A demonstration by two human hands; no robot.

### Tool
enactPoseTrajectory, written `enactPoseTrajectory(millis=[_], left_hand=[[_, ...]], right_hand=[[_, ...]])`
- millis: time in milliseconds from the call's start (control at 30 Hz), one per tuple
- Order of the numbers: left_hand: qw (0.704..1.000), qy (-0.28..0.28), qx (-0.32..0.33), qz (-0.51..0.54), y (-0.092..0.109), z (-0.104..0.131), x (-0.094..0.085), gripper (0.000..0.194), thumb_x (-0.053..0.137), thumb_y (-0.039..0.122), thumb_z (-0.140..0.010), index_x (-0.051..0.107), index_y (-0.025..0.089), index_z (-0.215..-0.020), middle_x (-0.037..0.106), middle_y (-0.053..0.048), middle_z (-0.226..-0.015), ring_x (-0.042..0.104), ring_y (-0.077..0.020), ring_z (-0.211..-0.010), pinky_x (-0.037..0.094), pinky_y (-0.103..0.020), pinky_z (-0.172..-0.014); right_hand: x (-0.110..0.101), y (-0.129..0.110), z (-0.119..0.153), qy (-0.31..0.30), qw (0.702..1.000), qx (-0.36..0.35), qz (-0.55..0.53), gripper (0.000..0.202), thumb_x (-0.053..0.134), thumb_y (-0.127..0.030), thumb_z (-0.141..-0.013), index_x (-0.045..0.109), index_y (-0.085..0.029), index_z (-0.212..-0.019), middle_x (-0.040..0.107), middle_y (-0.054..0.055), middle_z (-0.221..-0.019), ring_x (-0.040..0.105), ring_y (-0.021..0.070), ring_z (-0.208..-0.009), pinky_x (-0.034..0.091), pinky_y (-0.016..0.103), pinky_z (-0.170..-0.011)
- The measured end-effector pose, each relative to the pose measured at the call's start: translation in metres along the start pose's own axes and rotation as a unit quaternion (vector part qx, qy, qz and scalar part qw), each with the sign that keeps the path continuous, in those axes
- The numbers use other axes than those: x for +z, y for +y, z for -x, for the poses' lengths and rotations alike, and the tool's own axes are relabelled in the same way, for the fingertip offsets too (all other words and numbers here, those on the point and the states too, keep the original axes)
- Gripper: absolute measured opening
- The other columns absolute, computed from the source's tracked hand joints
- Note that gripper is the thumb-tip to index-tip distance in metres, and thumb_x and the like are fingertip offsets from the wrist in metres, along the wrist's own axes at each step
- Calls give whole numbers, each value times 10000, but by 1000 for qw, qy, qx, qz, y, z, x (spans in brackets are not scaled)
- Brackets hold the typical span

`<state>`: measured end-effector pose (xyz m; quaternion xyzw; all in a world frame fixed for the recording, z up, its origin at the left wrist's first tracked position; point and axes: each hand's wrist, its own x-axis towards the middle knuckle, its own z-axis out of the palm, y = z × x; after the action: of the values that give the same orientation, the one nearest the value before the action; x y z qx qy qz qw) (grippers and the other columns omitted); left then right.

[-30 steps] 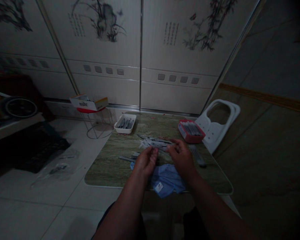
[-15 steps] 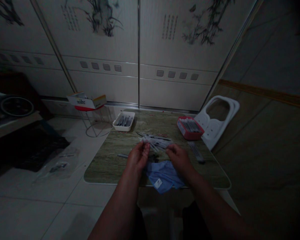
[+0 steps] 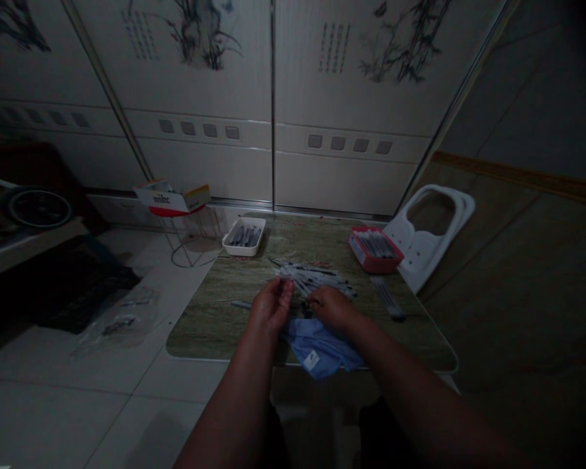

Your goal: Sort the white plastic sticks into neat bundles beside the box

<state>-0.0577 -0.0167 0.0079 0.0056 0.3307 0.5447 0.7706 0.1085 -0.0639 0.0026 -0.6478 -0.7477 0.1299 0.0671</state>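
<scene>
A loose pile of slim, pale pens (image 3: 317, 277) with dark tips lies in the middle of the table. At its near left edge, my left hand (image 3: 272, 305) has its fingers curled and pressed together; whatever they hold is too dim to name. My right hand (image 3: 334, 307) is closed just in front of the pile, fingertips pinched by some small dark pieces (image 3: 306, 311), and its grip is hidden. Below both hands a blue cloth (image 3: 317, 345) with a white label hangs over the table's front edge. One grey pen (image 3: 241, 304) lies apart, left of my left hand.
A white tray (image 3: 262, 244) of pens stands at the back left, a red basket (image 3: 377, 264) of pens at the back right. Beside the basket lies a bundle of pens (image 3: 387, 299). A white folding chair (image 3: 432, 241) leans beyond the right edge; a red stool (image 3: 168, 212) bears an open box.
My right hand has moved left and slightly nearer, off the pens to the small dark pieces by my left hand. My left hand has hardly moved. The view shifted slightly.
</scene>
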Motion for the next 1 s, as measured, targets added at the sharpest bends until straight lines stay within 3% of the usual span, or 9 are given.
enactPoseTrajectory(millis=[333,567,700,833,933,1000], left_hand=[[1000,-10,-1,-2,-2,-4,-2,129,562,33,-899,615,134,-837,660,-34,-696,677,-107,-636,615,-197,-654],[1000,-8,-1,-9,-5,-6,-2,159,546,42,-915,600,124,-789,650,-34,-682,668,-100,-608,611,-193,-649],[1000,-11,-3,-14,-6,-6,-2,143,551,45,-911,608,123,-806,665,-43,-705,670,-101,-618,610,-192,-641],[1000,-16,-2,-19,-8,-5,-2,137,562,38,-905,610,121,-806,667,-49,-711,677,-106,-632,607,-189,-649],[999,-24,0,-23,-9,-3,-1,139,561,35,-905,612,119,-806,668,-48,-715,678,-106,-642,607,-190,-657],[999,-32,1,-26,-10,-1,-1,136,564,31,-901,615,116,-807,670,-47,-718,678,-107,-647,609,-195,-666]], right_hand=[[0,4,-7,-13,1000,-3,25,241,544,-194,-863,749,-190,-990,711,105,-1031,630,222,-973,402,269,-796],[1,9,-4,41,998,-3,-39,164,596,-167,-786,722,-176,-890,710,95,-956,632,221,-914,413,279,-771],[-3,14,5,92,990,18,-106,263,562,-146,-800,698,-169,-1024,721,79,-951,650,205,-885,455,282,-769],[-6,12,13,147,945,54,-286,267,557,-211,-833,690,-190,-1064,743,67,-947,698,209,-847,530,314,-750],[-8,3,16,174,877,88,-440,192,596,-285,-812,668,-193,-964,738,52,-842,720,211,-758,575,328,-690],[-10,-5,17,191,813,98,-542,193,667,-314,-760,651,-196,-911,736,45,-814,727,211,-751,592,338,-709]])
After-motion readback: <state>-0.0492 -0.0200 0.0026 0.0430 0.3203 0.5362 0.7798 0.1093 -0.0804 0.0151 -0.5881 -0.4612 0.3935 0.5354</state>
